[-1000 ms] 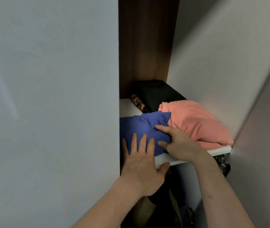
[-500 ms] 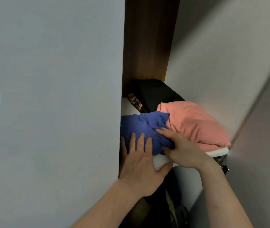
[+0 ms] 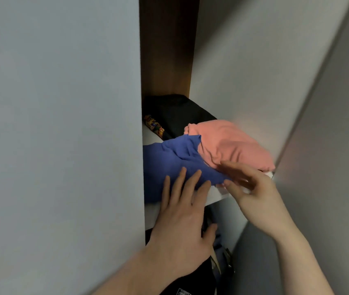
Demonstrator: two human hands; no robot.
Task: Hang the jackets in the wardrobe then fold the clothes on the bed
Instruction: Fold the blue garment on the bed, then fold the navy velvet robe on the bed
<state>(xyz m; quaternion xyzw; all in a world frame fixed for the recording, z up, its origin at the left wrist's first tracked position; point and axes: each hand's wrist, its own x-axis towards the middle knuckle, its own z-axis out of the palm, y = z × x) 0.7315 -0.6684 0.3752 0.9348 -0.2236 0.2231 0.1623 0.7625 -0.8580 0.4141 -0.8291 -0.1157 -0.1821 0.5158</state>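
A folded blue garment point(image 3: 169, 158) lies on the white wardrobe shelf point(image 3: 216, 195), beside a folded pink garment point(image 3: 228, 143) on its right. Behind them sits a folded black garment point(image 3: 175, 111) with a colourful print. My left hand point(image 3: 182, 213) lies flat with straight fingers, its fingertips on the blue garment's front part. My right hand point(image 3: 248, 184) hovers at the shelf's front edge, blurred, with its fingers spread by the blue and pink garments' near corners; it holds nothing that I can see.
A grey wardrobe door point(image 3: 58, 135) fills the left side and another grey panel point(image 3: 328, 145) stands at the right. Brown wood point(image 3: 167, 45) forms the wardrobe's back. Dark clothing point(image 3: 190, 282) hangs below the shelf.
My right hand has slid off the blue garment toward the right and opened at the shelf's front edge. My left hand stays flat on the blue garment.
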